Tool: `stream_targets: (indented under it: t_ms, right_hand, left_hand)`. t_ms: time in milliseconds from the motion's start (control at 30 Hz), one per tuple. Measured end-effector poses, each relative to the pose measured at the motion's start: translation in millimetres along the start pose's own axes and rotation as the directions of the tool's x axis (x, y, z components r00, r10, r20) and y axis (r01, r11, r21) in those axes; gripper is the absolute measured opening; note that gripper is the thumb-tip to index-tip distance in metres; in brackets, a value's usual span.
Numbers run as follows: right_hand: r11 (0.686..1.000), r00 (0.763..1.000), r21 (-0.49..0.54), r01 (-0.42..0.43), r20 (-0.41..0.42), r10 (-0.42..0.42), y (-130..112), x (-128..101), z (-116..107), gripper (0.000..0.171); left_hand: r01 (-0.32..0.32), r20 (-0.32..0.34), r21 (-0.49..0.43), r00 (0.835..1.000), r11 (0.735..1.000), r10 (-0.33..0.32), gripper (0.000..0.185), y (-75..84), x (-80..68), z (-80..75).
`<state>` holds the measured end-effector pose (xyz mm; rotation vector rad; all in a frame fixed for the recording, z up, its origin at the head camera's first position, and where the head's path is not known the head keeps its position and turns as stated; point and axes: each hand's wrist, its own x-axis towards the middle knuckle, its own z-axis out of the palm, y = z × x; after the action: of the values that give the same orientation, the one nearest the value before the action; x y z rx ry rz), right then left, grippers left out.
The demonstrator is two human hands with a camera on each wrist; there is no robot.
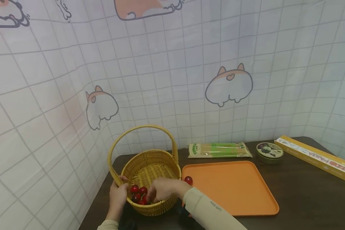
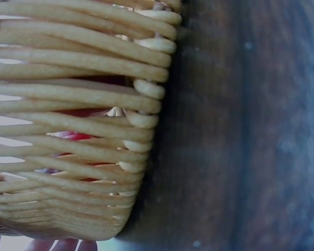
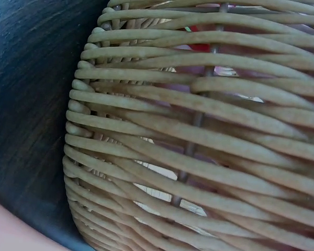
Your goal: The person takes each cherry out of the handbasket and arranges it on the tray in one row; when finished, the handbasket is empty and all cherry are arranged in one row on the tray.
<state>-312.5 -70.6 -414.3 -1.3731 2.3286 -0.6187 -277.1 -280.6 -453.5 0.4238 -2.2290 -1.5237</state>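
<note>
A yellow woven basket (image 1: 149, 209) with a tall arched handle stands on the dark table. Several red cherries (image 1: 135, 189) lie together on its near left floor. My left hand (image 1: 118, 193) grips the basket's left rim by the handle's foot. Inside the basket, my right hand (image 1: 163, 189) reaches down over the near rim with bent fingers beside the cherries; I cannot tell whether it pinches one, as the fingertips are hidden. Through the weave, red shows in the left wrist view, where the basket wall (image 2: 73, 94) fills the left half. Close weave (image 3: 199, 120) fills most of the right wrist view.
An orange tray (image 1: 233, 188) lies right of the basket, with a single cherry (image 1: 188, 180) at its left edge. Behind it are a noodle packet (image 1: 219, 150) and a round tin (image 1: 269, 152). A long yellow pasta box (image 1: 316, 158) lies at right. Patterned cloth (image 1: 172, 80) hangs behind.
</note>
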Motion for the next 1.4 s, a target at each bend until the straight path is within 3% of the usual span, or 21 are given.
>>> stream_targets:
  t_ms: [167, 300, 400, 600, 733, 900, 1200, 1400]
  right_hand:
    - [1.0, 1.0, 0.0, -0.024, -0.013, 0.024, 0.1, 0.5, 1.7, 0.015]
    - [0.998, 0.991, -0.016, -0.055, -0.127, 0.052, -0.2, 3.3, 2.8, 0.012]
    - [0.997, 0.98, -0.043, -0.062, -0.191, 0.052, -1.0, 5.8, 3.2, 0.022]
    - [0.997, 0.992, -0.072, 0.012, -0.121, -0.021, -0.9, 11.0, 4.0, 0.041]
    - [0.995, 0.997, -0.09, 0.042, -0.064, -0.048, -0.6, 12.1, 4.7, 0.037]
    - [0.994, 0.997, -0.102, 0.037, -0.062, -0.043, -1.5, 11.8, 4.5, 0.03]
    - [0.998, 0.993, -0.069, 0.002, -0.118, -0.01, -0.8, 9.8, 4.0, 0.025]
    - [0.999, 0.973, -0.017, -0.03, -0.228, 0.026, -1.3, -0.4, -2.5, 0.028]
  left_hand:
    - [-0.003, 0.0, 0.002, 1.0, 1.0, 0.003, 0.029, -0.4, -1.7, -1.2]
    - [-0.006, 0.0, 0.007, 1.0, 1.0, 0.006, 0.029, 0.4, -1.6, -2.4]
    - [-0.006, -0.003, 0.012, 1.0, 1.0, 0.006, 0.029, 0.4, -1.5, -3.1]
    - [-0.01, -0.01, 0.02, 1.0, 1.0, 0.01, 0.029, -1.2, 0.1, -2.6]
    - [-0.003, -0.005, 0.013, 1.0, 1.0, 0.003, 0.029, -1.9, 0.1, -1.9]
    - [-0.004, -0.009, 0.011, 1.0, 1.0, 0.004, 0.028, 0.9, -0.6, -2.2]
    - [0.001, -0.015, 0.013, 1.0, 1.0, -0.001, 0.028, 0.5, -0.8, -1.9]
    - [0.001, -0.007, 0.006, 1.0, 1.0, -0.001, 0.028, 0.4, 1.2, -2.7]
